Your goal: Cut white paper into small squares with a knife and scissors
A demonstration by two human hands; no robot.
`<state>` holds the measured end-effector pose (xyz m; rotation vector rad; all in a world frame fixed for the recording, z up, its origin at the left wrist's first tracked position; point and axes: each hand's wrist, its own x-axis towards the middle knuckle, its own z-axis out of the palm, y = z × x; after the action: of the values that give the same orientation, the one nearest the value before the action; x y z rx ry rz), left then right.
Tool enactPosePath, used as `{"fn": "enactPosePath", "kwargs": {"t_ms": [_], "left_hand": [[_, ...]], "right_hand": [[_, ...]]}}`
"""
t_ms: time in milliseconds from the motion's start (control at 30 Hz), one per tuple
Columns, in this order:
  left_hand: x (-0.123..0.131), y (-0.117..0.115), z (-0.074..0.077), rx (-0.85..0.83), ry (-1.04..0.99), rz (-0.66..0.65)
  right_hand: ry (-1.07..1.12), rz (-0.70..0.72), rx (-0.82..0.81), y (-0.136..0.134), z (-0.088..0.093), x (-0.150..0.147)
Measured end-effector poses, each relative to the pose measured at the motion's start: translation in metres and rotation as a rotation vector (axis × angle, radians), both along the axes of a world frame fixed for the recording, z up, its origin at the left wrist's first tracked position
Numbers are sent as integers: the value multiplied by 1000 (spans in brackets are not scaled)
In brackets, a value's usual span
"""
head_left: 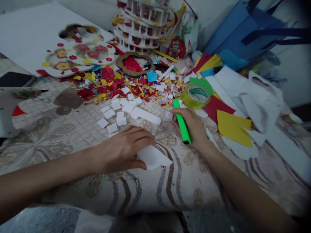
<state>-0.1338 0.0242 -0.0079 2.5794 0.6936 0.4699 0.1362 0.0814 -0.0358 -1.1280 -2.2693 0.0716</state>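
Note:
My left hand (126, 150) grips a white cut piece of paper or thin foam (154, 158) between thumb and fingers, low over the patterned cloth (145, 191). The piece's pointed end sticks out to the right. In my right hand (194, 127) is a bright green box cutter (181, 121), slanting with its black end toward me; I cannot make out its blade. Just beyond my left hand lie several small white squares (121, 121) and a white strip (145, 115). A roll of yellow-green tape (195, 96) sits right beyond my right hand.
Red, yellow and white scraps (109, 84) spread across the back, before a tiered white model tower (143, 27). Coloured sheets (234, 127) and white offcuts (262, 106) lie at right, below a blue bag (243, 29). At left are a glue gun (11, 111) and flowered white cutouts (89, 53).

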Motion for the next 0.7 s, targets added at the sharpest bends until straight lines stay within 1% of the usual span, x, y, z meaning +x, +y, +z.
{"fn": "enactPosePath", "kwargs": {"t_ms": [100, 200, 267, 300, 367, 433, 500, 567, 700], "left_hand": [[0, 0, -1, -4, -4, 3], [-1, 2, -5, -5, -25, 25], [-2, 5, -7, -14, -90, 50], [-2, 6, -7, -21, -134, 75], [-1, 7, -5, -55, -217, 172], [3, 9, -1, -143, -287, 292], [12, 11, 3, -292, -358, 384], [24, 15, 4, -454, -432, 409], [46, 27, 0, -707, -568, 375]], "right_hand": [[-29, 43, -6, 4, -2, -1], [-2, 35, -9, 3, 0, -2], [46, 23, 15, -1, 3, -3], [76, 17, 39, -3, 5, -3], [131, 24, 75, -8, 8, -5], [163, 64, 84, -14, 11, -7], [167, 113, 79, -19, 11, -9], [167, 148, 79, -23, 10, -12], [250, 196, 10, -30, 7, -16]]}}
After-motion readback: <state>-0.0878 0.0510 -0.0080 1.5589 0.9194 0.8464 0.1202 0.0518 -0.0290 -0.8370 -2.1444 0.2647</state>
